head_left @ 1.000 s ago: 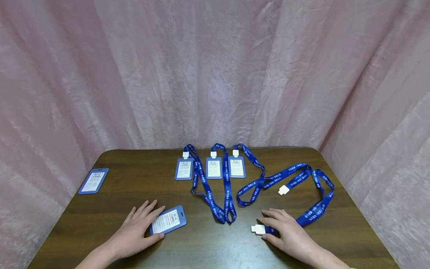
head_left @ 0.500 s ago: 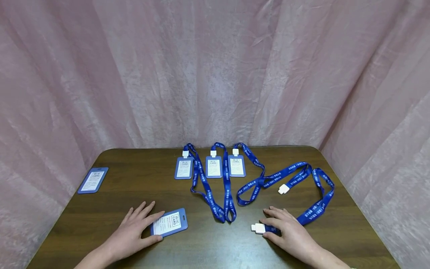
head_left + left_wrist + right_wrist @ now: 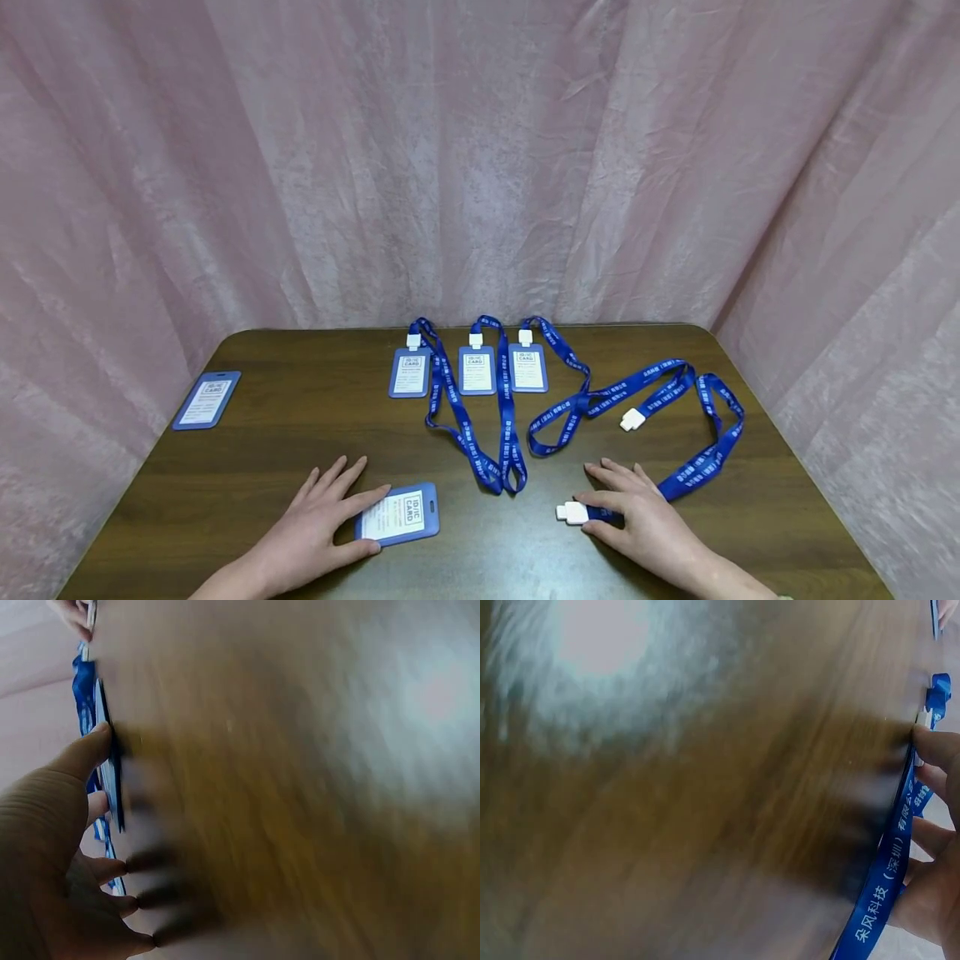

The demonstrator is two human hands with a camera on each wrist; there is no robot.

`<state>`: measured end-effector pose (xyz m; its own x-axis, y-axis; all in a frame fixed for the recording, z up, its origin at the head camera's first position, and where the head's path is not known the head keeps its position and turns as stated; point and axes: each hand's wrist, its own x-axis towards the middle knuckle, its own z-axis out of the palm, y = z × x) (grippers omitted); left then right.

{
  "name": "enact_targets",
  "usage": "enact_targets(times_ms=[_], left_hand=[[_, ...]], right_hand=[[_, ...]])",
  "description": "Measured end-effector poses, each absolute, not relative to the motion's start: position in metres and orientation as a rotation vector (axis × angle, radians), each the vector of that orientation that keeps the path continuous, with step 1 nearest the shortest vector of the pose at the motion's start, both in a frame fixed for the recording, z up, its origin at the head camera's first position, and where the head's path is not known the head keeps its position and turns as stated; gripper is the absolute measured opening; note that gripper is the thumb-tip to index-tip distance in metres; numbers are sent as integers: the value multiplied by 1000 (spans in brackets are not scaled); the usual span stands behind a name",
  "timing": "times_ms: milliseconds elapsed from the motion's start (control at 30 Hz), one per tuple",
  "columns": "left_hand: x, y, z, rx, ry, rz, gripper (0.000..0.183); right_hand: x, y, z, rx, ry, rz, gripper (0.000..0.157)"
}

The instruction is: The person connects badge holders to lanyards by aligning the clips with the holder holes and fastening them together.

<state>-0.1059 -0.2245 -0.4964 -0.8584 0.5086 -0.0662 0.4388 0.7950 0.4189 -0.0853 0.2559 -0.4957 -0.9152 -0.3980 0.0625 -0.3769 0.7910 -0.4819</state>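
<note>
My left hand (image 3: 318, 521) pinches a blue ID card holder (image 3: 401, 512) by its two long edges, thumb on the near edge and index finger on the far one. The holder lies face up on the table, its slotted end pointing right; its left end is partly covered by the fingers. The other fingers spread over the tabletop. Further right, my right hand (image 3: 645, 517) pinches a blue lanyard (image 3: 697, 471) just behind its white plastic clip (image 3: 573, 513), which points left. In the right wrist view the lanyard strap (image 3: 881, 889) runs beneath the palm.
Three card holders hang on clipped lanyards in a row at the back, the middle one (image 3: 477, 371) among them. A loose card holder (image 3: 207, 401) lies far left. Another lanyard's free clip (image 3: 632, 419) lies beyond my right hand. A pink curtain (image 3: 480, 167) backs the wooden table (image 3: 300, 400).
My left hand has slid right and slightly nearer, and the card holder has moved along with it and turned a little. My right hand and its lanyard clip have shifted only slightly left.
</note>
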Motion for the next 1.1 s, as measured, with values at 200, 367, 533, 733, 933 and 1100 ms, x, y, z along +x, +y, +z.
enact_targets(times_ms=[200, 367, 533, 733, 933, 1100], left_hand=[[-103, -208, -495, 771, 2756, 580, 74], [-102, -194, -495, 800, 2727, 564, 75], [-102, -182, -496, 842, 2718, 548, 73], [-103, -171, -495, 898, 2707, 523, 72], [-104, -160, -496, 920, 2708, 515, 72], [-104, -153, -496, 918, 2706, 513, 72]], right_hand=[[-83, 254, -494, -637, 2924, -785, 32], [-82, 252, -497, -666, 2942, -799, 31], [-81, 247, -499, -720, 2960, -791, 31], [-79, 245, -499, -741, 2954, -771, 33], [-78, 242, -499, -754, 2951, -813, 34], [-78, 236, -499, -769, 2955, -825, 34]])
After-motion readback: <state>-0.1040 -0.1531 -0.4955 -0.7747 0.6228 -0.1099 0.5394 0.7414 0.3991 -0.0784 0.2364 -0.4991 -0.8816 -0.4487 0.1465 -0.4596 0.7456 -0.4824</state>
